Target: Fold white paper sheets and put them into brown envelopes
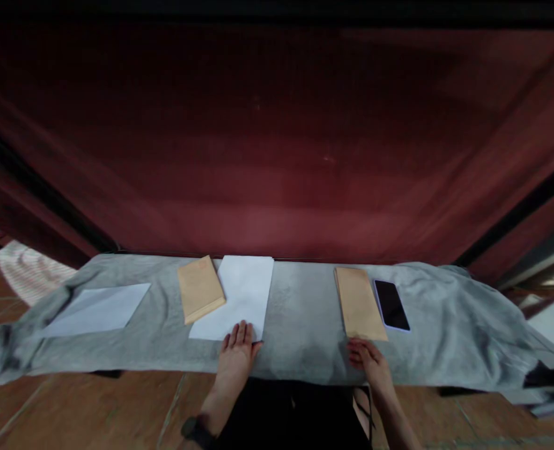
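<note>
My left hand (237, 351) lies flat with fingers stretched out on the near edge of a white sheet of paper (239, 299). A tan envelope (200, 288) rests on that sheet's left side. My right hand (367, 358) sits at the near end of a second tan envelope (360, 302), fingers curled toward its edge; whether they grip it is unclear. A black phone (391, 304) lies right beside that envelope. All rest on a table covered with a grey cloth (305, 319).
Another white sheet (96, 309) lies at the cloth's left end. A dark red curtain (277, 144) hangs right behind the table. Wooden floor (70, 406) shows in front of the table, and a white patterned mat (28, 269) lies far left.
</note>
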The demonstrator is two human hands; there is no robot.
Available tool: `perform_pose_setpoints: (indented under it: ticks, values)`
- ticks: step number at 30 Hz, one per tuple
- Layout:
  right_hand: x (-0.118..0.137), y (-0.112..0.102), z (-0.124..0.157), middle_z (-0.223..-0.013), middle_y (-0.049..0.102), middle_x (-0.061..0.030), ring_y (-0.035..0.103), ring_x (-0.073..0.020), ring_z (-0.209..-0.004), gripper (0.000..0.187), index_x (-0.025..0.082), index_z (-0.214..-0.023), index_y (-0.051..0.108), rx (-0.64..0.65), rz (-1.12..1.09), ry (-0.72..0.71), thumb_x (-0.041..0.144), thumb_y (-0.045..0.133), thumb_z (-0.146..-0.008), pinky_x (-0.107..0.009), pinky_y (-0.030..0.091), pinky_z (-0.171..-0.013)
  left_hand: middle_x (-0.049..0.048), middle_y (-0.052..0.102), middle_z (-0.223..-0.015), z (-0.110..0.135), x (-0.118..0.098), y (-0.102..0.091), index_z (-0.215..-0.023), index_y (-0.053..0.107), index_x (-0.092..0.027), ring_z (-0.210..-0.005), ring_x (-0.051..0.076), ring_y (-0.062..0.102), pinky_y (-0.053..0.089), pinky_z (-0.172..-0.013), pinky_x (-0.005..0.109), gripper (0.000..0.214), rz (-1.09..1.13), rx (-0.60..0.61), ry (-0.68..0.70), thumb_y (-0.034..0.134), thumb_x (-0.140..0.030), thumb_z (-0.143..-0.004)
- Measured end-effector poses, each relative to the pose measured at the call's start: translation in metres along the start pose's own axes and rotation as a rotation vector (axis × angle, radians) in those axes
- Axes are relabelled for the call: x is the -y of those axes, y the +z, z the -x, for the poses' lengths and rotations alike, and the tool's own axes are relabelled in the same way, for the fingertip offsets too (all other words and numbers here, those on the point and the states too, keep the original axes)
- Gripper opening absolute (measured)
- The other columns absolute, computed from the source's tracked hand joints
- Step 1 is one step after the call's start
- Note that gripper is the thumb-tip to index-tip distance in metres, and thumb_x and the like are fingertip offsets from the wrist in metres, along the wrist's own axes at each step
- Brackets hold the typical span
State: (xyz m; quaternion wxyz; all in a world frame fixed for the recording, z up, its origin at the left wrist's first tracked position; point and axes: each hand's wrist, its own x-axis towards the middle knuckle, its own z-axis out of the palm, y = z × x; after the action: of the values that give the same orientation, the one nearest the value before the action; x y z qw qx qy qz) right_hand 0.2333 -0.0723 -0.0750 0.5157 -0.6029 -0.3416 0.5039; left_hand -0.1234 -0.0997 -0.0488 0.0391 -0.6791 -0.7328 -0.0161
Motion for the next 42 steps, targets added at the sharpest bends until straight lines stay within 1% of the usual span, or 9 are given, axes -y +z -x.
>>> perform_pose_setpoints:
  ticks: [3,7,13,22,25,30,35,38,42]
  values:
    - [-0.002,0.003,0.004,-0.083,0.074,-0.0106,0.068,-0.0241,-0.063,0.036,0.025,-0.083,0.073,-0.025,0.042,-0.011,0.056,0.072,-0.065,-0.036,0.058,-0.057,0.0171,0.058,-0.142,-0.002,0.002,-0.009,-0.133,0.062,-0.015,-0.133,0.03,0.054,0.048,-0.105,0.043,0.04,-0.014,0.08,0.025,0.049,-0.022,-0.095]
    - [0.0,0.002,0.01,-0.085,0.074,-0.0118,0.067,-0.0251,-0.066,0.037,0.024,-0.087,0.073,-0.008,0.089,-0.056,0.055,0.07,-0.067,-0.037,0.058,-0.059,0.0101,0.062,-0.139,0.003,0.009,-0.016,-0.128,0.065,-0.022,-0.128,0.024,0.058,0.049,-0.105,0.037,0.044,0.093,0.042,0.089,0.047,-0.007,-0.091]
    - [0.005,0.013,0.014,-0.085,0.074,-0.0083,0.065,-0.0207,-0.066,0.044,0.018,-0.092,0.072,0.065,0.181,-0.066,0.055,0.067,-0.068,-0.034,0.057,-0.061,0.0098,0.062,-0.139,0.009,-0.004,-0.021,-0.128,0.065,-0.021,-0.128,0.027,0.057,0.047,-0.107,0.043,0.035,0.156,-0.044,0.109,0.052,-0.025,-0.096]
    - [0.003,0.02,0.017,-0.086,0.074,-0.0075,0.065,-0.0206,-0.068,0.044,0.018,-0.095,0.072,0.087,0.288,-0.136,0.054,0.062,-0.073,-0.034,0.055,-0.065,0.0103,0.073,-0.115,-0.001,-0.009,-0.036,-0.118,0.067,-0.017,-0.105,0.023,0.068,0.054,-0.092,0.038,0.034,0.226,-0.107,0.068,0.038,-0.018,-0.1]
    - [0.012,0.038,0.023,-0.086,0.074,-0.0073,0.065,-0.0197,-0.065,0.046,0.019,-0.093,0.072,0.114,0.155,-0.06,0.057,0.068,-0.068,-0.032,0.056,-0.06,0.0115,0.072,-0.114,-0.001,-0.031,-0.046,-0.118,0.066,-0.016,-0.107,0.025,0.067,0.052,-0.096,0.041,0.035,0.205,-0.212,0.203,0.037,-0.018,-0.099]
    - [0.033,0.078,0.036,-0.09,0.076,-0.0086,0.07,-0.0232,-0.071,0.056,0.02,-0.098,0.074,0.265,-0.005,0.142,0.067,0.068,-0.068,-0.035,0.058,-0.064,0.0116,0.071,-0.114,0.012,-0.102,-0.043,-0.12,0.065,-0.016,-0.105,0.026,0.067,0.053,-0.094,0.043,0.037,0.228,-0.261,0.438,0.041,-0.009,-0.092]
    - [0.04,0.085,0.031,-0.081,0.074,-0.0053,0.067,-0.0233,-0.079,0.037,0.019,-0.081,0.073,0.256,0.092,-0.034,0.054,0.071,-0.068,-0.032,0.054,-0.075,0.0117,0.073,-0.105,0.028,-0.151,-0.029,-0.109,0.068,-0.016,-0.101,0.025,0.068,0.054,-0.093,0.042,0.026,0.349,-0.279,0.483,0.048,-0.011,-0.092]
    - [0.034,0.074,0.02,-0.07,0.07,-0.0021,0.062,-0.0206,-0.07,0.028,0.02,-0.071,0.07,0.25,0.168,-0.122,0.048,0.068,-0.068,-0.03,0.051,-0.069,0.0109,0.071,-0.119,0.031,-0.148,-0.028,-0.116,0.066,-0.018,-0.113,0.026,0.065,0.049,-0.104,0.045,0.026,0.422,-0.316,0.487,0.053,-0.025,-0.095]
    - [0.02,0.057,0.01,-0.067,0.068,-0.0018,0.06,-0.0201,-0.068,0.034,0.019,-0.073,0.07,0.079,0.175,-0.117,0.051,0.069,-0.063,-0.031,0.049,-0.067,0.0101,0.059,-0.142,0.028,-0.115,-0.025,-0.132,0.059,-0.02,-0.134,0.028,0.052,0.04,-0.114,0.051,0.038,0.344,-0.32,0.45,0.052,-0.033,-0.097]
